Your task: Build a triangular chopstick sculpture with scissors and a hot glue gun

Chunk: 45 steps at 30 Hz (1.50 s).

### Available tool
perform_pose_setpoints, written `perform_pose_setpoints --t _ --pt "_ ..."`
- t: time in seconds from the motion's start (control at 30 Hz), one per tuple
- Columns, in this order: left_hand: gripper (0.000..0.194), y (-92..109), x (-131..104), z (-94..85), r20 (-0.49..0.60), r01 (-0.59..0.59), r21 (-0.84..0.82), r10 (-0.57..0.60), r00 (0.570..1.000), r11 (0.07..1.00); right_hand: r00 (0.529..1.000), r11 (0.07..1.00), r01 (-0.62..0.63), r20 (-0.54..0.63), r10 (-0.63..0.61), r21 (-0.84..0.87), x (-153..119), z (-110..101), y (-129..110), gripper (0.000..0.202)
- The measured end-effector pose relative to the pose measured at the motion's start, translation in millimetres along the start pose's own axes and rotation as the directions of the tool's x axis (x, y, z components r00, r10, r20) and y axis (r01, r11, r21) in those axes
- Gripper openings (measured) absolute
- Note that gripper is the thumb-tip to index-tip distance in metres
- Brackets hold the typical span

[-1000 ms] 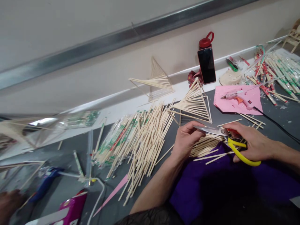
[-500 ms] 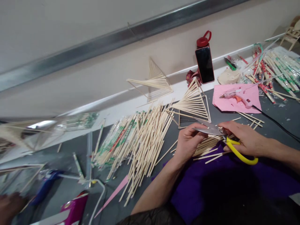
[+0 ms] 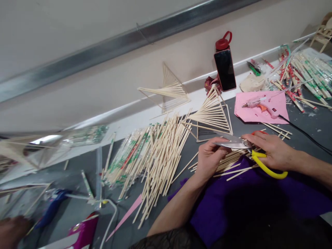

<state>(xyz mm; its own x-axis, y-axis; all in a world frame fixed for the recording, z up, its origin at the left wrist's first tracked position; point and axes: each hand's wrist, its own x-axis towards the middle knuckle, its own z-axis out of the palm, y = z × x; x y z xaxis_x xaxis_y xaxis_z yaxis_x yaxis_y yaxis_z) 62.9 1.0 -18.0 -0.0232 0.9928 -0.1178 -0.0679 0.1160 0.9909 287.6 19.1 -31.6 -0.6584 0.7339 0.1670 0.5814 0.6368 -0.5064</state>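
My right hand is wrapped round a pair of scissors with a yellow handle loop and a bit of red handle showing behind. Their metal blades point left and stand apart. My left hand is closed, its fingers pinched together by the lower blade's tip; whatever is between them is hidden. Beneath both hands lie loose wooden sticks, some over purple cloth. Just beyond stands a twisted stick model, with another stick model behind it against the wall.
A large heap of bare sticks and wrapped chopsticks lies left of my hands. A glue gun rests on pink paper, its cord trailing right. A phone leans on a red-capped bottle. Another person's hand is at lower left, near a blue glue gun.
My right hand and the scissors have shifted slightly right, and a red part of the handle now shows. My left hand stays almost in place, still closed.
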Motion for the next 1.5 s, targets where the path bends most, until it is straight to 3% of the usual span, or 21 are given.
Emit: perform_pose_setpoints --t 0.43,0.57,0.73,0.87,1.03,1.5 --pt "0.020 -3.5 4.1 2.0 0.004 0.037 0.014 -0.037 0.999 0.999 0.999 0.999 -0.047 -0.005 0.047 -0.021 -0.6 1.0 2.5 0.058" --pt "0.028 -4.0 4.2 1.4 0.004 0.032 0.049 -0.032 0.999 0.998 0.997 0.993 -0.044 -0.061 0.051 0.111 -3.6 4.1 6.7 0.047" --pt "0.040 -1.2 5.5 0.7 0.014 0.079 -0.047 -0.079 0.997 0.996 0.985 0.958 -0.128 -0.076 0.152 0.255 -4.8 -2.2 3.1 0.030" --pt "0.040 -1.0 3.9 0.8 0.024 0.085 -0.092 -0.083 0.996 0.992 0.978 0.963 -0.208 0.013 0.209 0.172 -3.3 -11.1 -5.5 0.044" --pt "0.033 -5.2 1.6 -1.9 0.049 0.060 -0.075 -0.057 0.997 0.995 0.993 0.992 -0.115 0.020 0.114 0.049 -3.2 -6.3 -8.0 0.061" --pt "0.017 -7.9 -0.3 -1.2 0.076 0.010 0.027 -0.012 0.997 1.000 0.997 0.998 -0.058 0.060 0.057 0.024 -3.6 -1.4 -8.2 0.065"
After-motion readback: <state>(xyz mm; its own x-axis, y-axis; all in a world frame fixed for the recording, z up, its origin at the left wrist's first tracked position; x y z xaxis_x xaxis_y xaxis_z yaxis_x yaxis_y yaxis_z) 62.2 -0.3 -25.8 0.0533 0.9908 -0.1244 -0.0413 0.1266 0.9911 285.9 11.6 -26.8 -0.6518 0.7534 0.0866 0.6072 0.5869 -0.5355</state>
